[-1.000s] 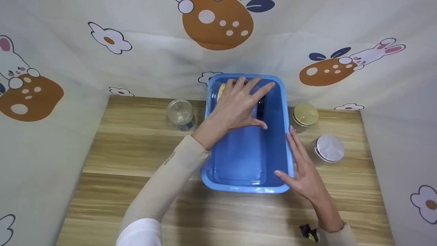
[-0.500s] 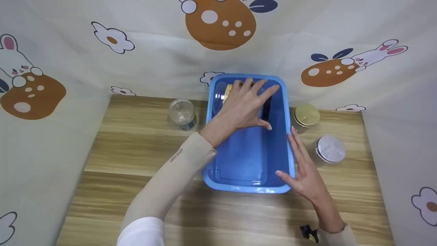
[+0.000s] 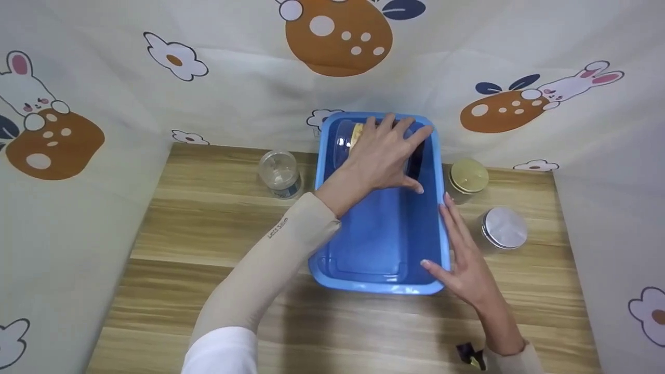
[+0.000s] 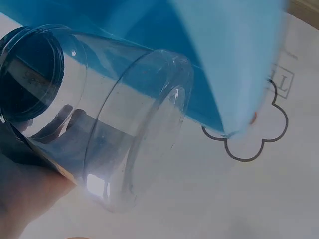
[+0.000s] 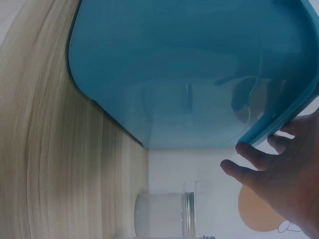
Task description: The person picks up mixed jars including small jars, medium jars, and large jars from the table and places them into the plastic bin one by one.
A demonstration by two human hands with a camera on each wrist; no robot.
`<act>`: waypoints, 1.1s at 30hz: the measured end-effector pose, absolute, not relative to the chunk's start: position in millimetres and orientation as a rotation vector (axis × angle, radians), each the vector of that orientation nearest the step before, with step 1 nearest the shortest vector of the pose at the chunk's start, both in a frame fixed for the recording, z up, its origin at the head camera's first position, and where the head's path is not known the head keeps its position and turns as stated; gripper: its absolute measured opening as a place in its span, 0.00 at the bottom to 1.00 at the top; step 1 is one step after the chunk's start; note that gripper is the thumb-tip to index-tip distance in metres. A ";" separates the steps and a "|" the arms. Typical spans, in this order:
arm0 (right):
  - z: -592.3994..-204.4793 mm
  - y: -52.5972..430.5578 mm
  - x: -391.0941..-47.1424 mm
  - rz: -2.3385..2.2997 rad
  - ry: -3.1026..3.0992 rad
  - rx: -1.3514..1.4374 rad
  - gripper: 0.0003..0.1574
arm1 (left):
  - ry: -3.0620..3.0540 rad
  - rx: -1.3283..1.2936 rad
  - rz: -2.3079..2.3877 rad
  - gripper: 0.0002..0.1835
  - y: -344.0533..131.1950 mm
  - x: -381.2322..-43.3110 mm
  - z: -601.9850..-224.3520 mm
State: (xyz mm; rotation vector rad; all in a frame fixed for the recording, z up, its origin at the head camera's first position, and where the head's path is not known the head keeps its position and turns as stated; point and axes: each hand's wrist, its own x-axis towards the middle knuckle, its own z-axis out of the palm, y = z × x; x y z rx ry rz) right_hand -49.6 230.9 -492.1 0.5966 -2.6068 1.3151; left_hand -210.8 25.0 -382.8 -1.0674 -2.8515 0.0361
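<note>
My left hand [image 3: 382,156] grips a clear plastic jar [image 4: 114,109] from above, near the far end of a deep blue plastic bin [image 3: 314,259]. The jar lies sideways, its clear end to the left and a dark end to the right. A yellow patch shows beside my knuckles in the head view; the hand covers most of the jar there. My right hand [image 3: 462,259] rests on the bin's right side, its straight fingers along the outside and the thumb over the rim. In the right wrist view, its fingertips [image 5: 242,148] touch the rim.
A clear jar [image 3: 280,174] stands left of the bin on the wood-grain table [image 3: 192,228]. To the right stand a jar with a gold lid [image 3: 469,175] and one with a silver lid [image 3: 504,227]. Printed cloth walls [image 3: 234,88] surround the table. A small black object [image 3: 469,356] lies near my right wrist.
My left hand has shifted to the right inside the bin with the jar, which shows more of its clear end. The right hand stays on the rim.
</note>
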 end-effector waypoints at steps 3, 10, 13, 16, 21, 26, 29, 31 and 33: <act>-492.4 231.1 -49.7 1.299 -2.613 0.595 0.63 | -2.863 -1.071 0.034 0.62 30.3 -211.8 -381.5; -492.7 231.7 -49.7 1.288 -2.611 0.594 0.64 | -2.887 -1.049 0.014 0.61 36.6 -213.0 -381.2; -492.3 232.0 -49.8 1.293 -2.619 0.585 0.64 | -2.893 -1.042 0.010 0.61 38.7 -213.8 -380.1; -492.2 232.2 -49.6 1.299 -2.628 0.576 0.63 | -2.893 -1.043 -0.002 0.61 41.1 -214.6 -379.5; -492.6 232.4 -49.4 1.293 -2.629 0.577 0.64 | -2.893 -1.028 -0.005 0.62 46.3 -215.7 -381.3; -492.7 233.0 -50.0 1.280 -2.642 0.570 0.65 | -2.929 -1.014 -0.004 0.64 50.1 -215.1 -388.0; -492.4 233.2 -50.1 1.279 -2.651 0.567 0.65 | -2.956 -1.010 0.011 0.64 50.9 -214.0 -393.7; -492.0 233.3 -50.2 1.282 -2.650 0.568 0.65 | -2.964 -1.008 0.021 0.64 51.3 -213.5 -397.1; -491.9 233.5 -50.0 1.276 -2.643 0.572 0.65 | -2.963 -1.012 0.020 0.63 52.0 -213.5 -399.9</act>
